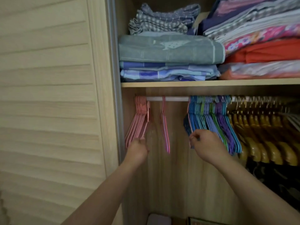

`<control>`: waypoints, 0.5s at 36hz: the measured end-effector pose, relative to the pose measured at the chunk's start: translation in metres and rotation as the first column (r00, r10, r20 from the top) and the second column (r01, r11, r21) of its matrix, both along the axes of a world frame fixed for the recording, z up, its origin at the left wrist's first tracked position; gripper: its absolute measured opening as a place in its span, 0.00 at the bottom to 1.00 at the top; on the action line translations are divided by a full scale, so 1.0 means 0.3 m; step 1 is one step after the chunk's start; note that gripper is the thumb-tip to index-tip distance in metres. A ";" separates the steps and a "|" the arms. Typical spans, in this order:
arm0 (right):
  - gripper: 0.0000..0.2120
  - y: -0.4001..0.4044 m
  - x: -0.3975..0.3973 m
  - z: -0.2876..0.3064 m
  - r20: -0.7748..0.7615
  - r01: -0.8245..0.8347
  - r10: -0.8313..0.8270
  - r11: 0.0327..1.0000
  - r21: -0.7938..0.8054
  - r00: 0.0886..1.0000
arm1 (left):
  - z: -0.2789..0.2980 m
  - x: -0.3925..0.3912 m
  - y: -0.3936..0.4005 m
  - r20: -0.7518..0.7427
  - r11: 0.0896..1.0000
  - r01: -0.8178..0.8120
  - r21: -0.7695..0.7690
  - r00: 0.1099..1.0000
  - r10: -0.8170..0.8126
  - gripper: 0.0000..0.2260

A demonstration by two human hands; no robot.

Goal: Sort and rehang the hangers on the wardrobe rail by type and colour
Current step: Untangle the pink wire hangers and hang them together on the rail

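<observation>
1. Pink hangers (139, 120) bunched at rail's (167, 99) left end, arms sloping down-left.
2. Left hand (138, 149) reaches up, fingers curled, gripping their lower ends.
3. Right hand (206, 143) pinches the leftmost of the blue hangers (196, 117), mid-rail.
4. One pink hanger (164, 125) hangs alone between.

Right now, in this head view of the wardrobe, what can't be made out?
- Wooden hangers: the row runs off the right edge, so no count.
- Right hand: which hanger of the blue bunch its grip pinches; fingers cover it.
- Left hand: hides the pink hangers' lower ends.
- Items on the wardrobe floor: cut by the bottom edge, dark.
</observation>
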State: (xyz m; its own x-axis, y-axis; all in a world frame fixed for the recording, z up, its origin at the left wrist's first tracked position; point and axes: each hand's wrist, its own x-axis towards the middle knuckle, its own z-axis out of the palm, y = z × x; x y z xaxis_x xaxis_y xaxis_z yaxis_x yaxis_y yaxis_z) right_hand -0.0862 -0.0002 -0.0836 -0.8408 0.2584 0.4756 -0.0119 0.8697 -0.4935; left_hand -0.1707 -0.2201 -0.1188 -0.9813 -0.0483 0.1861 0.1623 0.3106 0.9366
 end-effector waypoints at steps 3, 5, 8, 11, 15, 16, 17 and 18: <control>0.10 0.008 -0.011 0.010 0.022 0.035 -0.036 0.999 0.040 0.999 | 0.011 -0.067 0.028 -0.038 0.999 -0.025 -0.043 0.999 0.023 0.16; 0.10 0.017 -0.016 0.016 0.048 0.053 -0.055 0.997 0.050 0.997 | 0.028 -0.111 0.048 -0.046 0.997 -0.022 -0.069 0.999 0.019 0.16; 0.10 0.033 -0.020 0.019 0.080 0.067 -0.072 0.995 0.068 0.994 | 0.047 -0.193 0.075 -0.077 0.996 -0.014 -0.084 0.997 0.008 0.15; 0.09 0.046 -0.018 0.020 0.100 0.067 -0.074 0.995 0.070 0.992 | 0.057 -0.272 0.102 -0.079 0.996 -0.013 -0.093 0.997 0.005 0.13; 0.14 0.060 -0.009 0.020 0.107 0.061 -0.067 0.996 0.063 0.992 | 0.048 -0.319 0.144 -0.060 0.995 -0.006 -0.096 0.998 0.000 0.10; 0.14 0.064 -0.009 0.018 0.110 0.061 -0.068 0.996 0.063 0.992 | 0.034 -0.324 0.157 -0.073 0.996 -0.012 -0.092 0.997 0.005 0.10; 0.14 0.069 -0.010 0.016 0.113 0.064 -0.071 0.996 0.065 0.991 | 0.022 -0.321 0.168 -0.094 0.995 -0.029 -0.096 0.995 0.020 0.09; 0.14 0.072 -0.010 0.013 0.114 0.065 -0.073 0.995 0.069 0.991 | 0.011 -0.315 0.176 -0.121 0.996 -0.045 -0.083 0.992 0.034 0.08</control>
